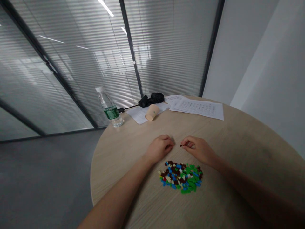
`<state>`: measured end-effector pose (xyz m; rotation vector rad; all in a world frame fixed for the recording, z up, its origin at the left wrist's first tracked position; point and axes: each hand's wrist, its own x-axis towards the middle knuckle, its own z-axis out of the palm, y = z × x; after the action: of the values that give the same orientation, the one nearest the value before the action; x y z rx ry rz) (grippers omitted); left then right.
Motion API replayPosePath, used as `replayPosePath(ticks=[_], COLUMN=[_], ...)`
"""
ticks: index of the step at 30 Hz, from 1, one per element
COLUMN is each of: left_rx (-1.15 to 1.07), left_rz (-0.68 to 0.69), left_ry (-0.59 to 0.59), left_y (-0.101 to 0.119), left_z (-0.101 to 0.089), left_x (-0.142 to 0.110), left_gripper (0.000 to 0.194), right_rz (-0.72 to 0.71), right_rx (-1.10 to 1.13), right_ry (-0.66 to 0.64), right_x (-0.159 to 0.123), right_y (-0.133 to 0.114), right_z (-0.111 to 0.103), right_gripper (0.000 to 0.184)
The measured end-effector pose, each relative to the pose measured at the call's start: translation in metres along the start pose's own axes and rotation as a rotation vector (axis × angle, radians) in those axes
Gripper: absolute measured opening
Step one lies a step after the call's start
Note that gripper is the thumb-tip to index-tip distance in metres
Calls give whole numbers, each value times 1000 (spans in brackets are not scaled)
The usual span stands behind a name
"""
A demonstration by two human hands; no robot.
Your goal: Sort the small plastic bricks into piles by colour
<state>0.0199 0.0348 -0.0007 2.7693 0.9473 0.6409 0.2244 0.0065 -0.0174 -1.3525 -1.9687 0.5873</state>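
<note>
Between thumb and fingertips, my right hand [199, 149] pinches a small dark brown building brick [181, 145] just above the table. Facing it, my left hand [160, 148] rests on the tabletop with its fingers curled closed; whether anything is inside them is hidden. A short gap separates the two hands. Closer to me, between my forearms, lies a loose pile of small building bricks [182, 176] in green, brown, blue, cream and a little red and yellow.
The round wooden table [114, 159] carries a water bottle [111, 109] at its left edge. A paper cup [152, 112] lies on its side on a sheet, by a black umbrella-like bundle [152, 99]. Printed papers [197, 107] lie at the back right. Glass partitions with blinds stand behind.
</note>
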Motion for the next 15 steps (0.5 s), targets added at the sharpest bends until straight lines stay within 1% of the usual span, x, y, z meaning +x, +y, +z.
replayPosePath(ticks=[8,11,15], left_rx=[-18,-16,-20], left_rz=[-18,-21,-22], left_ry=[-4,-2,-5], left_y=[-1,-2,0], left_z=[-1,-1,-4], left_x=[-1,-1,-1], left_gripper=[15,14,14], right_rz=[-72,-43,3], right_rx=[-10,-51,-60], right_ry=[41,75,45], right_x=[2,1,-1], right_y=[1,0,-4], right_z=[-1,-2,-3], right_gripper=[3,4,4])
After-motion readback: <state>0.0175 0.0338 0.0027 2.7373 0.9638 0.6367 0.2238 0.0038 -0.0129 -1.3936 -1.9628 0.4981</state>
